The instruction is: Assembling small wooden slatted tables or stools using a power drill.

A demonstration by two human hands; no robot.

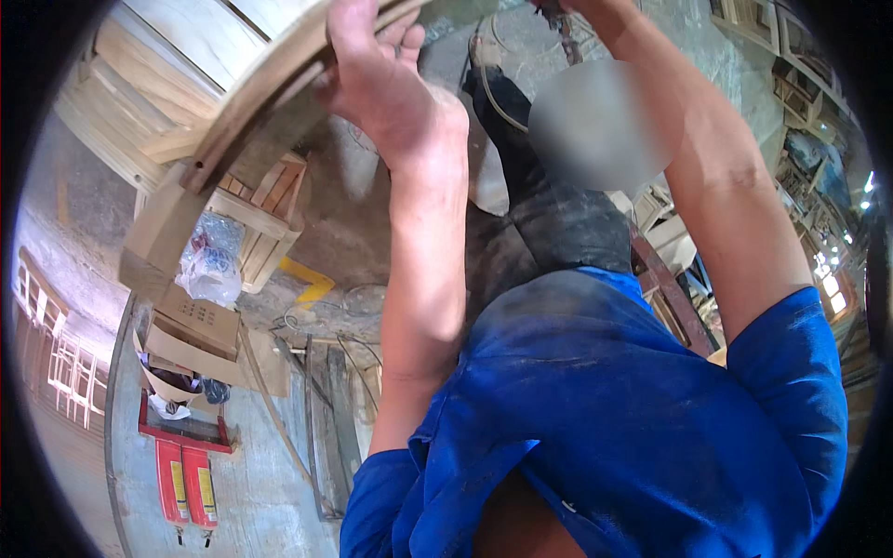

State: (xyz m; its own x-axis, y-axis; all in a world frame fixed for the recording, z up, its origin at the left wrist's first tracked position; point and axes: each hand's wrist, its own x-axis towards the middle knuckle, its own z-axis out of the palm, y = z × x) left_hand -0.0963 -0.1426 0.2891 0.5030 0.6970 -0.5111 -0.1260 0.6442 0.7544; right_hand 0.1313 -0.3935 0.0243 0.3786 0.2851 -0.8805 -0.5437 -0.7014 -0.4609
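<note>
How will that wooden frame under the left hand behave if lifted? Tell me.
The wooden frame is probably stiff: thick joined rails and slats, no sag. Likely heavy and awkward, since it is bulky beside the left hand gripping its curved rail. Its bare, unfinished wood looks unlikely to slip.

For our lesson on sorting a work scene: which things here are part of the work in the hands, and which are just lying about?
In the work:
left hand, gripping the wooden frame
right hand, out of view past the top edge

Lying about:
red fire extinguishers
cardboard box
plastic bag
wooden crate
</note>
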